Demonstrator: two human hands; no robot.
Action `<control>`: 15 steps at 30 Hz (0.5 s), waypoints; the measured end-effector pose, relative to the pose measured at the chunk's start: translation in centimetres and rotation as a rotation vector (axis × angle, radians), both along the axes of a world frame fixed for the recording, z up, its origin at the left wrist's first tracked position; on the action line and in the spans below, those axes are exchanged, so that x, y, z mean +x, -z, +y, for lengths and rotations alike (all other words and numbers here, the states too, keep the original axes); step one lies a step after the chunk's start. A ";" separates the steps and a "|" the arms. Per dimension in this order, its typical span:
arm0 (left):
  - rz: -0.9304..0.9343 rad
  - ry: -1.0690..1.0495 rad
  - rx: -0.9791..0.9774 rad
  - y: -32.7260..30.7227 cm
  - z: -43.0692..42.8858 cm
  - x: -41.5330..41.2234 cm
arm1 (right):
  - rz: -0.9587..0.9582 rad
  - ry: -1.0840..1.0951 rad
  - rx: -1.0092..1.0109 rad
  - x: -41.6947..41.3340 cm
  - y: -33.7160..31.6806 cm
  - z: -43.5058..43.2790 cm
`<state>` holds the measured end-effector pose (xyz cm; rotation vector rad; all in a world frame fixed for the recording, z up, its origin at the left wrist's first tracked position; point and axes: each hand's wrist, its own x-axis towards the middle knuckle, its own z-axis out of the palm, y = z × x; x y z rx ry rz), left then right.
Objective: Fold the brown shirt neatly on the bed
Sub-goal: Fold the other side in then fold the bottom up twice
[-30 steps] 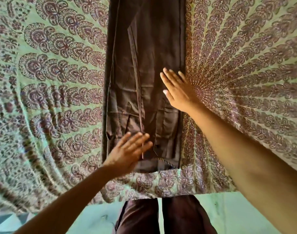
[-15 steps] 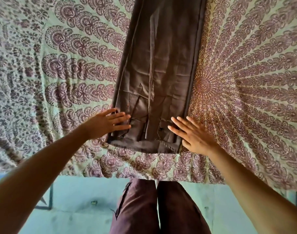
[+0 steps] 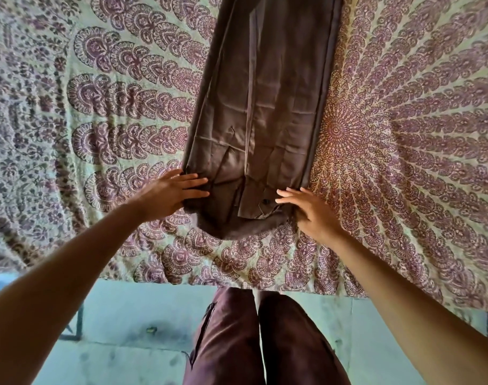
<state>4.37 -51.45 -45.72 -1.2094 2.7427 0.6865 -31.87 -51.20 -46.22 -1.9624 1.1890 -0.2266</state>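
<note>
The brown shirt [image 3: 265, 107] is lying on the bed [image 3: 404, 162] as a long narrow strip, already folded in along both sides. It is running straight away from the bed's near edge, and its hem is stopping a little short of that edge.

A second ago both hands were lying flat further up the strip, away from the near edge, smoothing it. Since then they have been sliding back toward that edge, and each is now sitting on one of the two corners closest to it.

The left hand [image 3: 169, 194] is resting on the left corner with its fingers straight and spread, pressing and not clasping. The right hand [image 3: 309, 212] is covering the right corner with its fingers nearly straight on top of the cloth. Its thumb is hidden, so it cannot be told whether it is pinching the hem or only touching it.

The hem between the hands is bowing toward the near edge and is no longer lying square.

The smoothing appears to be ending, and the hands are probably getting ready to take up the hem and carry it away from the near edge for the crosswise fold.
</note>
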 end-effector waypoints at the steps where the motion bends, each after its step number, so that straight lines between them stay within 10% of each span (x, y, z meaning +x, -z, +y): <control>1: 0.044 -0.088 0.041 -0.8 -0.2 -0.5 | -0.066 0.103 0.057 0.3 -0.8 -0.4; 7: 0.420 -0.777 0.199 -4.6 -5.1 -2.7 | -0.371 0.489 0.410 1.3 -6.0 -4.3; 15: 0.862 -1.066 0.296 -5.1 -18.9 -4.9 | -0.372 0.741 0.150 2.2 -6.2 -16.5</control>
